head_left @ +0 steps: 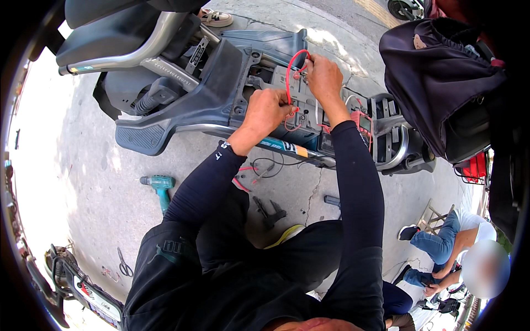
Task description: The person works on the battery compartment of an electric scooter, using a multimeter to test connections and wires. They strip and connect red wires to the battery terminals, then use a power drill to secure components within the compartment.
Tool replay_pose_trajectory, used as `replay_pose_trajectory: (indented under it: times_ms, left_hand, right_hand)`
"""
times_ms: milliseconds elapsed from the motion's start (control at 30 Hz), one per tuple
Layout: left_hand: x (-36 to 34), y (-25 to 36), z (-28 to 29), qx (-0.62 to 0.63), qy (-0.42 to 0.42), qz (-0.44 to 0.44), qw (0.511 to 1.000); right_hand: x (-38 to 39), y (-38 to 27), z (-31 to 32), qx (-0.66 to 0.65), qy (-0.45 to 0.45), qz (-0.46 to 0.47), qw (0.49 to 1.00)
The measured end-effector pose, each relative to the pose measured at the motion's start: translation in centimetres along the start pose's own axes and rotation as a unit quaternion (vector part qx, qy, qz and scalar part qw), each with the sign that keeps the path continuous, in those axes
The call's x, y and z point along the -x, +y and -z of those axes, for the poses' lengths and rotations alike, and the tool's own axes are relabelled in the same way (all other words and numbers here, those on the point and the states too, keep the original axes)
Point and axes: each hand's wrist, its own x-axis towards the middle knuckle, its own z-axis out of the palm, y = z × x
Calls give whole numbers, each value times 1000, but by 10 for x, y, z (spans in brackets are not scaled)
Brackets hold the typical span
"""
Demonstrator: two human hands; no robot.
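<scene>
A short red cable [288,80] arches between my two hands over the grey batteries [306,105] in the floor bay of an electric scooter [212,99]. My left hand [265,113] pinches the cable's near end, close to the battery terminals [298,110]. At the far end, the fingers of my right hand [326,80] are closed on the same cable beside the far battery. The exact contact under the fingertips is hidden. Just right of my right wrist, a red multimeter [364,124] rests in the bay, with thin leads around it.
On the concrete lie a teal cordless drill [160,186], red-handled pliers [241,185], a black tool [269,212] and scissors [125,263]. A dark cover [441,83] drapes a vehicle at right. Someone in jeans [441,237] sits at lower right; another person's shoe [216,18] is beyond the scooter.
</scene>
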Motion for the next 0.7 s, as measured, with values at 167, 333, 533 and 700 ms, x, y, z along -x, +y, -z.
replay_pose_trajectory:
  times_ms: [167, 333, 533, 700]
  left_hand:
    - [0, 2, 0, 2, -1, -2, 1000]
    - [1, 0, -3, -7, 11, -18, 1000]
    - [2, 3, -5, -43, 24, -36, 998]
    - [-4, 6, -3, -58, 34, -52, 996]
  right_hand:
    - [1, 1, -4, 20, -8, 5, 1000]
    - [-3, 3, 9, 14, 80, 13, 997]
    - [7, 10, 30, 7, 120, 35, 992]
    - [22, 19, 44, -20, 137, 17, 990]
